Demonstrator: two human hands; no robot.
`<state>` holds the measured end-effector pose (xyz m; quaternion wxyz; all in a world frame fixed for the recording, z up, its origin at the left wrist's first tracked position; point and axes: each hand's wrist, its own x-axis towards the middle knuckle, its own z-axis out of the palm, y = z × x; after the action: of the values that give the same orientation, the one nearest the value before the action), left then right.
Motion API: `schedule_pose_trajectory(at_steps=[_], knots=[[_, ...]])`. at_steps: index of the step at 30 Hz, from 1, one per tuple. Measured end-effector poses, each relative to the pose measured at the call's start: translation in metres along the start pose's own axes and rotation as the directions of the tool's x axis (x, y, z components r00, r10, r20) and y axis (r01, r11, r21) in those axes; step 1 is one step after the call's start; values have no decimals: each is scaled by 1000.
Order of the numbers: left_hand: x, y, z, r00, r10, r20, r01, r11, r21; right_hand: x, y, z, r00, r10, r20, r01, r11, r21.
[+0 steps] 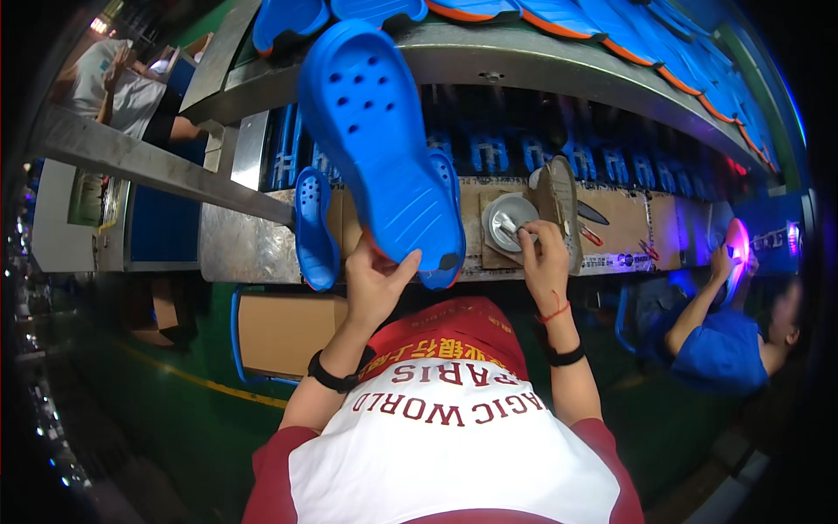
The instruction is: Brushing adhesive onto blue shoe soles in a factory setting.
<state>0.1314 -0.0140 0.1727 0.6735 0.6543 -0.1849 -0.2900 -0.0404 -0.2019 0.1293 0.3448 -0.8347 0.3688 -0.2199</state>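
Observation:
My left hand (377, 281) grips the heel end of a large blue shoe sole (367, 131), thumb on top. The sole is tilted up, its other end with several holes reaching toward the upper shelf. A small dark patch (448, 262) shows near its heel. My right hand (545, 251) is at the edge of a small round metal bowl (515, 212), fingers pinched; what they hold there is too small to name. Two more blue soles with holes, one at the left (314, 231) and one partly hidden behind the held sole (443, 170), lie on the bench.
A worn tan elongated piece (556, 196), a dark blade (592, 212) and red-handled tools (648, 250) lie on the cardboard-covered bench (615, 227). Blue soles with orange edges line the upper shelf (559, 48). One person (724, 349) sits right, another (113, 87) left.

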Motion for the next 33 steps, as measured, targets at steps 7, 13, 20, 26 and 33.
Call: schedule_pose_trajectory(at_steps=[7,13,20,26,33], knots=[[1,11,17,996,86,-18,-83,989,120,-10,-76,-20,969,-248,-18,246,949,197],[-1,15,18,992,126,-14,-121,974,193,-11,-91,-14,929,-369,14,367,927,78],[-4,18,18,967,254,-29,-234,924,303,-10,-95,-10,931,-363,45,360,930,70],[-4,20,17,969,246,-34,-224,922,316,-11,-99,-10,952,-297,80,283,948,146],[-2,20,14,959,280,40,-275,892,359,-10,-97,-5,958,-282,54,273,954,125]])
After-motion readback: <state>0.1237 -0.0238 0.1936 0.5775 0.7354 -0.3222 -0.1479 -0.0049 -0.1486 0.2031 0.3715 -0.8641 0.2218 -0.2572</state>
